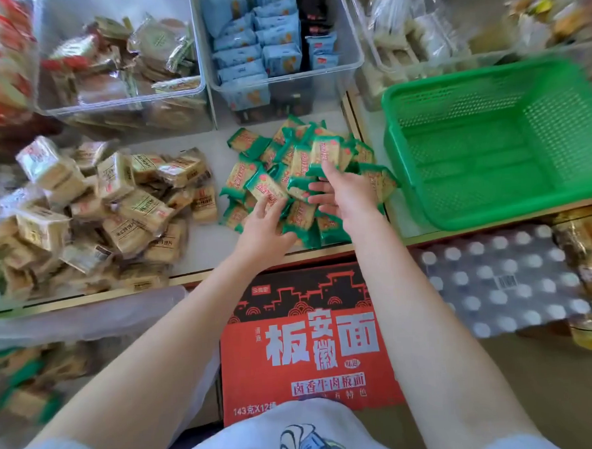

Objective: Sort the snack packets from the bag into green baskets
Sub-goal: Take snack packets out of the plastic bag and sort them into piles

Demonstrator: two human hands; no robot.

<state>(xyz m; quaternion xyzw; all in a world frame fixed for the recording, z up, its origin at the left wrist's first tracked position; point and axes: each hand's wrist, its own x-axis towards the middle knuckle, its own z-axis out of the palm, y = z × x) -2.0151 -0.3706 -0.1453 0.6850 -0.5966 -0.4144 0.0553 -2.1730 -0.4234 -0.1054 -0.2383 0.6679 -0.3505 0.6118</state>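
A heap of green-and-yellow snack packets (294, 162) lies in the middle of the counter. My left hand (264, 226) rests on the heap's near left side, fingers curled round a packet. My right hand (341, 194) reaches in from the right, its fingers curled round green packets at the heap's centre. An empty green mesh basket (489, 138) stands tilted just right of the heap. A second pile of beige snack packets (108, 206) covers the counter's left part.
Clear plastic bins with brown packets (121, 61), blue packets (271, 43) and pale packets (415, 36) line the back. Below the counter edge stand a red noodle carton (307, 344), a shrink-wrapped bottle pack (496, 282) and a plastic bag (70, 325) at left.
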